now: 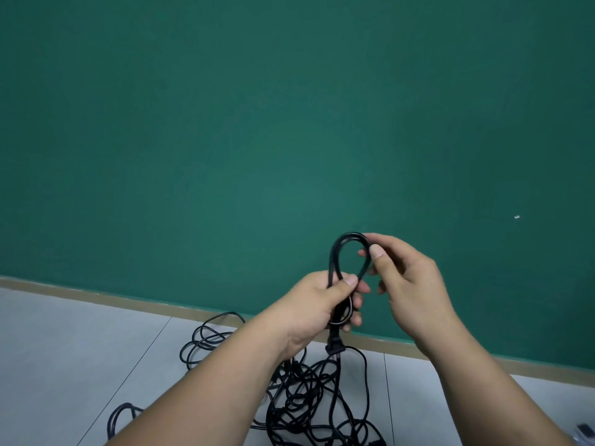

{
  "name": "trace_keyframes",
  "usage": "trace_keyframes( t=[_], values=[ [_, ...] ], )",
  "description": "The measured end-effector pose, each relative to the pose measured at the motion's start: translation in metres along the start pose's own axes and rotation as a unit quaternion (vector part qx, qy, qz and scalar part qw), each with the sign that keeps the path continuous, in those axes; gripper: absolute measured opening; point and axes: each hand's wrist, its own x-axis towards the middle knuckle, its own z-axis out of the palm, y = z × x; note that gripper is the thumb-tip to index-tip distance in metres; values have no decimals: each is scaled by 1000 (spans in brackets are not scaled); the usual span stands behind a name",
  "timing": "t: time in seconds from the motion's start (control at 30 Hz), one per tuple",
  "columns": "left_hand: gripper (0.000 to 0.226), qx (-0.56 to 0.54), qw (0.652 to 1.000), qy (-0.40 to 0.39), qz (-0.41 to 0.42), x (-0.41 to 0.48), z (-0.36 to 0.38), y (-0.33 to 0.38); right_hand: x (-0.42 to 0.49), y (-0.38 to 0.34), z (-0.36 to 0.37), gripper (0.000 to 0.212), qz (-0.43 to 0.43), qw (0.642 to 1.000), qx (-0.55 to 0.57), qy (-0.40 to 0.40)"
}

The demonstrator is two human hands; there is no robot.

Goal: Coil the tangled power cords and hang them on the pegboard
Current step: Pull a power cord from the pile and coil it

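Both forearms are seen entering from the bottom edge; the left hand (pixel 325 304) is closed round the base of a black cord loop (pixel 335 252), thumb pressed across the strands, fingers curled behind; the loop is held upright and narrow, with several strands lying together. The right hand (pixel 409 278) is pinching the upper right bend of the same loop between thumb and forefinger; how the other fingers lie is only partly shown. A black plug (pixel 334 344) is seen hanging just below the left hand, with cord trailing down from it. The tangled cords (pixel 309 394) are heaped on the grey tiled floor (pixel 64 349) below and between the arms; loose loops are spread out to the left of the heap. A blurred object (pixel 586 431) is cut off at the bottom right corner; what it is cannot be told. A tan baseboard (pixel 96 296) is run behind the heap; the green wall (pixel 257 123) is filling the rest, with a small white mark (pixel 517 216) on its right side.
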Motion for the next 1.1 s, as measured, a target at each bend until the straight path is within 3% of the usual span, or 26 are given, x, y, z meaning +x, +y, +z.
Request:
trace_keyframes(
  t=[0.1,0.2,0.3,0.37,0.47,0.6,0.77,0.87,1.0,1.03,1.1],
  values=[
    [25,-83,995,59,20,1,-7,3,-10,6,10,47,103,986,77,-102],
    [23,-181,976,107,54,6,-16,10,-24,18,19,72,225,929,30,-292],
    [20,-263,945,169,99,9,-34,21,-32,26,20,60,225,871,-40,-435],
    [18,-289,926,210,123,8,-50,28,-32,31,17,39,176,862,-110,-462],
    [18,-249,917,274,150,7,-69,30,-26,40,14,22,153,901,-118,-388],
    [18,-13,934,329,138,6,-75,21,-15,17,4,14,57,986,-12,-156],
    [18,107,969,203,91,3,-38,13,-21,-16,9,10,-98,994,-35,-45],
    [22,99,988,115,38,2,-20,7,-16,-12,12,9,-113,991,-70,9],
    [71,-7,1000,13,-25,-2,-9,9,-11,-10,4,12,-101,986,-102,79],
    [74,15,999,-6,-28,-3,-9,9,-11,-9,4,14,-95,985,-111,89],
    [56,72,997,-31,-20,-3,-8,5,-11,-10,4,18,-92,980,-136,114]
  ],
)
